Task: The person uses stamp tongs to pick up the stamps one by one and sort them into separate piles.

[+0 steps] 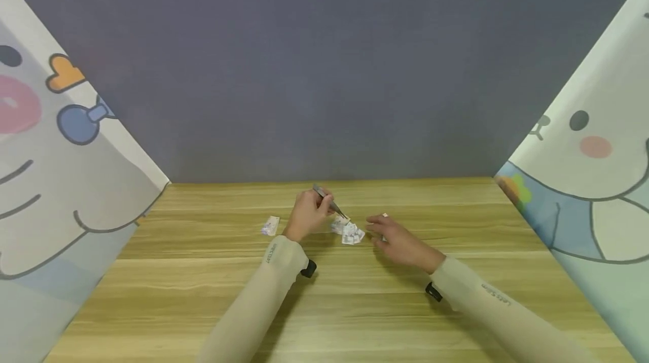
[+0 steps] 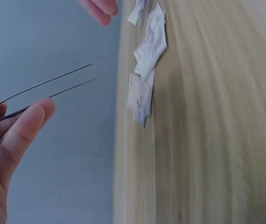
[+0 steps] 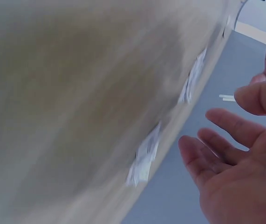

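My left hand (image 1: 306, 213) pinches a pair of dark metal tweezers (image 1: 329, 202). Their tips point down over the pile of small white printed packets (image 1: 351, 233) on the wooden table. Nothing sits between the two prongs, which stand apart in the left wrist view, where the tweezers (image 2: 39, 85) show clear of the packets (image 2: 150, 46). My right hand (image 1: 400, 242) hovers just right of the pile, fingers spread and relaxed, holding nothing. In the right wrist view its palm and fingers (image 3: 216, 156) are bare, with packets (image 3: 146, 156) lying beyond them.
One separate white packet (image 1: 271, 225) lies left of my left hand. Another packet (image 1: 385, 215) is mostly hidden behind my right hand. A grey panel (image 1: 329, 70) rises at the table's back edge, and cartoon-printed panels (image 1: 573, 182) flank the wooden table (image 1: 345, 312).
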`<state>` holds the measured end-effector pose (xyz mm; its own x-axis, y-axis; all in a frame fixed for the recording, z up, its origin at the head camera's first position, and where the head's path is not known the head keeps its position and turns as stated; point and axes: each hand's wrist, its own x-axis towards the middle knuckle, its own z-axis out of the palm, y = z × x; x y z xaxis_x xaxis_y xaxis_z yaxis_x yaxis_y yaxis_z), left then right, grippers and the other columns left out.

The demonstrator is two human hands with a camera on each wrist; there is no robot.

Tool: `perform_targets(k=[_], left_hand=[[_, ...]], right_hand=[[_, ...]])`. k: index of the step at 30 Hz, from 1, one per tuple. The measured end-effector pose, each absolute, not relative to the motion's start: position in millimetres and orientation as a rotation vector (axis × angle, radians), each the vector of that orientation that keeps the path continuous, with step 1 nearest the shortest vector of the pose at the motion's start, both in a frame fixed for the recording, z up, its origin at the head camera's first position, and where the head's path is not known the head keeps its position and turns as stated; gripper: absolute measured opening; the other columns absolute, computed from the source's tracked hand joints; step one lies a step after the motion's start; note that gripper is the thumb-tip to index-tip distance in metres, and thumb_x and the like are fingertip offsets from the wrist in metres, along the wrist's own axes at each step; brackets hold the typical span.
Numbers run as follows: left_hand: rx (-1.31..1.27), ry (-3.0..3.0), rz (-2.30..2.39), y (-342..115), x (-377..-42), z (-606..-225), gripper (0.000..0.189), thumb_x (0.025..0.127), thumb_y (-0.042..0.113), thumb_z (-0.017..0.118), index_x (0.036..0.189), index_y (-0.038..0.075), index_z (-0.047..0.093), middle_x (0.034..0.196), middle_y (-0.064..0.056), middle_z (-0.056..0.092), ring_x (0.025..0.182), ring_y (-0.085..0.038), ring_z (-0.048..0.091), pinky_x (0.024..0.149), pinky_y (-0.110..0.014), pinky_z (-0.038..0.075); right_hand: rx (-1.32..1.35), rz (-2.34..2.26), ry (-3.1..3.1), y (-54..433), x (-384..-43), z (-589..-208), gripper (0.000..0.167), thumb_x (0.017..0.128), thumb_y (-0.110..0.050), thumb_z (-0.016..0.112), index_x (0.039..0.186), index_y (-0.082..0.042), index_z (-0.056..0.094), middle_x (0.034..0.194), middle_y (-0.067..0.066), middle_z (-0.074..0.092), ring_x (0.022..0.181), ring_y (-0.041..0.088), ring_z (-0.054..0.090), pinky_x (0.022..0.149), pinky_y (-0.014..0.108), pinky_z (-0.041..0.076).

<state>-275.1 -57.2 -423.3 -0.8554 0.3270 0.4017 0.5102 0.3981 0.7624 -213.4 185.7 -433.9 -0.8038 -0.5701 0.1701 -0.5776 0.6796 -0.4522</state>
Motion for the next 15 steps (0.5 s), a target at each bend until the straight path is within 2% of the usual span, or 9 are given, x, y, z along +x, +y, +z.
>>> perform_targets(k=[9,15], left_hand=[[-0.711,-2.543,-1.505,-64.2,-272.7,-428.0,0.020,0.099,0.010,0.050,0.099,-0.003,0.066,0.081,-0.009,0.067,0.072,-0.027,0.068,0.058,-0.021,0.055],[-0.707,-2.580,-1.501,-65.4,-274.2,-431.8,0.021,0.099,0.008,0.050,0.097,-0.006,0.066,0.079,-0.011,0.067,0.071,-0.030,0.068,0.057,-0.021,0.055]], right_hand=[[1.043,0.825,-2.966,167.6,-207.0,-437.8,0.036,0.096,-0.009,0.053,0.129,0.005,0.054,0.138,0.019,0.045,0.125,0.035,0.044,0.102,0.049,0.038],[1.147,0.728,-2.940,159.1,-206.5,-441.6,0.035,0.095,-0.008,0.054,0.127,0.005,0.056,0.132,0.018,0.049,0.122,0.034,0.045,0.101,0.048,0.039]])
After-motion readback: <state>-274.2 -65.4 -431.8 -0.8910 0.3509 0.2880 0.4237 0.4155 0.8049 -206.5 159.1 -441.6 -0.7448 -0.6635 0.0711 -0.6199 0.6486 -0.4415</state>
